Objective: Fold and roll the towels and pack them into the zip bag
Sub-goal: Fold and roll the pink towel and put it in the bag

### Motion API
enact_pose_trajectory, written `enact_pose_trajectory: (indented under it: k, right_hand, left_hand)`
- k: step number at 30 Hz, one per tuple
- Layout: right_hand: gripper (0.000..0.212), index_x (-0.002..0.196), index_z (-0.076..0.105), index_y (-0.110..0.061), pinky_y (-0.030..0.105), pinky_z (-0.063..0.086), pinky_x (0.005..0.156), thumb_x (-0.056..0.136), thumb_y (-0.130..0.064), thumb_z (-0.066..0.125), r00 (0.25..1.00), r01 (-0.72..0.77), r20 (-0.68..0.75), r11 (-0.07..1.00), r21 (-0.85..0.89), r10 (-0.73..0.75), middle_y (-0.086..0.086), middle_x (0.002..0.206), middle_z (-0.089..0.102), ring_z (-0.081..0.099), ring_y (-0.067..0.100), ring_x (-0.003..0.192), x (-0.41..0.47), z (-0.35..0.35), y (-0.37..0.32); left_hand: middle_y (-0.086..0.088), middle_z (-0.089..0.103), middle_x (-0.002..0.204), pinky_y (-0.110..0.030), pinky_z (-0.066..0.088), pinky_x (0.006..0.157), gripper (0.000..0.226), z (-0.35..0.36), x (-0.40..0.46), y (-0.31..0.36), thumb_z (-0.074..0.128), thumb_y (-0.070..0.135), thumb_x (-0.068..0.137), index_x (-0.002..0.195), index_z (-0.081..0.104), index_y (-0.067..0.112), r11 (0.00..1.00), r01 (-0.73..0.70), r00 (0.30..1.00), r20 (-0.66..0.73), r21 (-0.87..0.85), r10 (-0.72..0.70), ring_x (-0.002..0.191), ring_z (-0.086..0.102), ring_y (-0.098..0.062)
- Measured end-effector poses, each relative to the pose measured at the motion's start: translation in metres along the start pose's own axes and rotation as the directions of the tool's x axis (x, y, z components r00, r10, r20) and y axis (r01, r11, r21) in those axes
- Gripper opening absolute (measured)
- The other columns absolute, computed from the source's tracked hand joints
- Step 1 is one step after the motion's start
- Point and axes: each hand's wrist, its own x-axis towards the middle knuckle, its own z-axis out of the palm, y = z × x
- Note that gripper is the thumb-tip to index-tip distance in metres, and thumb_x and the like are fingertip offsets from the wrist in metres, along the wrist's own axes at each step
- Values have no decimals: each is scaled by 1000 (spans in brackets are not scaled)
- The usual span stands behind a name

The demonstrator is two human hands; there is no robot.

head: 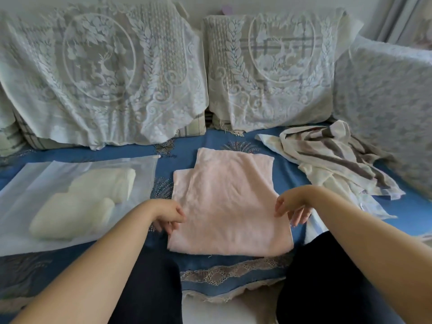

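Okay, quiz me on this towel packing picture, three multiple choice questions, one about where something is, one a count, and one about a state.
1. Where does the striped towel lie?
A. Inside the zip bag
B. Right of the pink towel
C. On the lace cushions

2. How many rolled white towels show inside the zip bag?
A. Two
B. Four
C. None

3. How does the pink towel lie?
A. Rolled tight
B. Folded flat
C. Crumpled in a heap

Answers: 1 B, it lies crumpled on the blue cover to the right. 2 A, two rolls show through the plastic. 3 B, it lies flat between the left hand and right hand.
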Motion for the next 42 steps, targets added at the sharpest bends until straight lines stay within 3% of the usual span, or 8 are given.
enact_pose_trajectory:
  k: [8, 14, 17, 21, 24, 30, 37, 42]
  right_hand:
    - [79, 150, 19, -19, 44, 58, 79, 87, -18, 67, 928, 230, -361, 615, 754, 96, 14, 118, 56, 64, 29, 86, 66, -13, 1]
    - [61, 135, 47, -30, 25, 46, 64, 84, 3, 47, 649, 522, -755, 779, 347, -99, -3, 109, 47, 53, 20, 87, 63, -34, -31]
    - [43, 103, 66, -29, 18, 41, 48, 81, 5, 50, 706, 520, -666, 814, 258, -239, -2, 89, 56, 54, 8, 61, 53, -38, -27]
    - [25, 105, 63, -25, 21, 50, 47, 86, -10, 61, 964, 262, -91, 954, 147, -251, 1, 80, 55, 54, 8, 50, 44, -25, -19]
    - [31, 113, 51, -20, 28, 55, 51, 88, -31, 65, 984, 148, -126, 972, 181, -127, 7, 84, 56, 60, 17, 55, 55, -21, -22]
    - [68, 143, 28, -15, 31, 45, 56, 88, -32, 64, 847, 235, -524, 819, 523, 91, 9, 86, 52, 51, 24, 65, 101, -26, -30]
    - [36, 116, 65, -19, 24, 40, 73, 85, -10, 50, 769, 278, -636, 930, 240, -66, 6, 122, 62, 57, 23, 95, 124, -44, -47]
    - [37, 115, 63, -22, 19, 36, 55, 87, -2, 49, 616, 468, -784, 837, 284, -79, -7, 91, 56, 50, 13, 72, 122, -68, -45]
  left_hand:
    - [-11, 41, 146, -34, 46, 95, 66, 1, 74, 4, 61, 31, 90, 146, 28, 21, 909, -128, 925, -379, -397, -36, 122, 50, -26]
    - [-4, 58, 131, -26, 49, 83, 59, -23, 67, 19, 40, -14, 81, 122, 62, 22, 614, -495, 789, -614, -614, 23, 101, 60, -13]
    - [3, 60, 123, -23, 48, 79, 64, -42, 35, -5, 40, -17, 80, 132, 56, 16, 453, -539, 814, -578, -710, 63, 111, 57, -14]
    - [-17, 68, 97, -26, 51, 54, 53, -33, 2, -43, 42, -5, 89, 124, 60, 31, 843, -175, 985, -92, -508, 149, 59, 57, -16]
    - [-12, 62, 113, -24, 49, 52, 40, -23, 13, -38, 54, 21, 94, 134, 49, 26, 984, -38, 999, 13, -172, 41, 61, 59, -11]
    - [-8, 49, 137, -32, 47, 87, 58, -22, 82, -26, 58, 37, 91, 142, 35, 25, 943, -141, 925, -380, -301, 17, 115, 54, -22]
    - [0, 48, 142, -31, 39, 104, 47, -32, 123, 4, 60, 26, 92, 137, 49, 21, 701, -398, 847, -531, -592, 34, 129, 45, -16]
    - [-4, 54, 135, -28, 40, 92, 50, -39, 117, 0, 42, -5, 86, 130, 56, 17, 823, -357, 577, -797, -442, -177, 121, 51, -23]
